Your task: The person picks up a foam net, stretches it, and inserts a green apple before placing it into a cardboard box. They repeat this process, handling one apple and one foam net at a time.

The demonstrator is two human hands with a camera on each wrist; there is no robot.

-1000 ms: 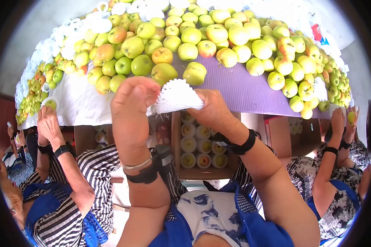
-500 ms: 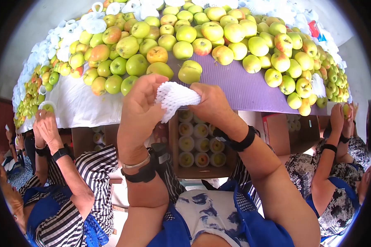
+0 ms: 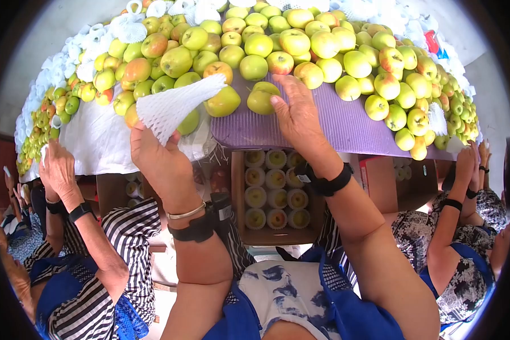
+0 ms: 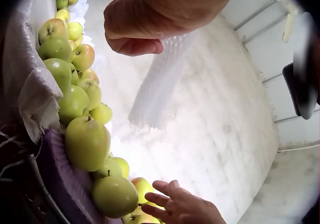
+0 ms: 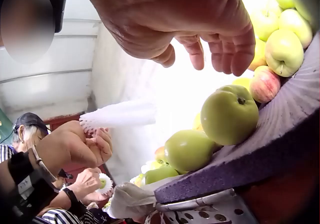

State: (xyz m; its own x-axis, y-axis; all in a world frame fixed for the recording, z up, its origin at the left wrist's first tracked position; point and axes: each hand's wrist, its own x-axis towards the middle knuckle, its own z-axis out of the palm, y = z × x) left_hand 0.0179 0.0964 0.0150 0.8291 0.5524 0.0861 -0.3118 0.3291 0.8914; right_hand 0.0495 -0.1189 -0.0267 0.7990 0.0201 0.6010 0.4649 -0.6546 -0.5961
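Note:
My left hand (image 3: pixel 160 161) pinches a white foam fruit net (image 3: pixel 178 103) near one end. The net stands up from the fingers as a flattened sleeve, and in the left wrist view the foam net (image 4: pixel 161 86) hangs out past the thumb. My right hand (image 3: pixel 301 119) reaches over the purple padded edge with fingers spread, nothing in its grasp. Its thumb tip is right at the side of a green-yellow apple (image 3: pixel 259 98). From the right wrist, that apple (image 5: pixel 230 116) sits below the loosely bent fingers.
Piled apples (image 3: pixel 323 45) cover the table behind the purple padding (image 3: pixel 334 127), with more white foam nets (image 3: pixel 51 73) at the back and left. Below the edge, a cardboard box (image 3: pixel 277 238) holds rows of netted apples. Other people's hands (image 3: pixel 62 173) work close by on both sides.
My right hand has let go of the foam net and moved forward to the apple. The left hand has shifted left with the net, which now points up and right.

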